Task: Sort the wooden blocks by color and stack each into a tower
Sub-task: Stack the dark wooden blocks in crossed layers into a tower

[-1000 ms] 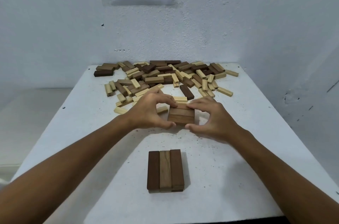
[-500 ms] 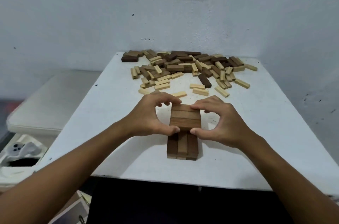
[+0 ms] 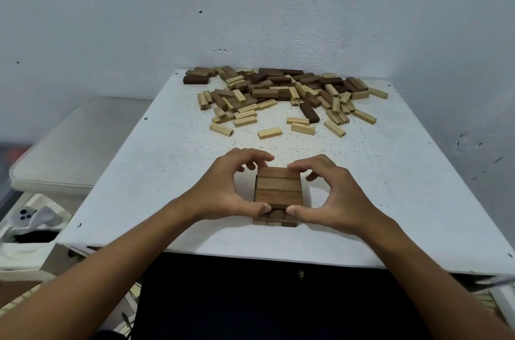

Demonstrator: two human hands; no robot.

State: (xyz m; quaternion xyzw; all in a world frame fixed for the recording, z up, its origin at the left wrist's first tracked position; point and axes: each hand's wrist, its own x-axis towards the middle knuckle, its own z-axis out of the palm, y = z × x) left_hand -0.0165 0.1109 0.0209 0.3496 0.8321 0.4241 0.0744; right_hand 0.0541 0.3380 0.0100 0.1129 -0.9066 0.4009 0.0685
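Observation:
A layer of three brown blocks (image 3: pixel 278 187) lies crosswise on top of a lower layer of dark blocks (image 3: pixel 276 220) near the table's front edge. My left hand (image 3: pixel 231 186) grips the top layer from the left, thumb at the front and fingers curled over the back. My right hand (image 3: pixel 331 192) grips it the same way from the right. A mixed pile of light and dark wooden blocks (image 3: pixel 278 91) is spread across the far end of the table.
The white table (image 3: pixel 156 172) stands against a white wall. Loose light blocks (image 3: pixel 269 133) lie between the pile and my hands. A cushioned seat (image 3: pixel 64 153) and a white object (image 3: pixel 30 217) sit low on the left.
Both hands carried the three-block layer from the middle of the table toward me and set it across the first layer. The camera view shifted back and down.

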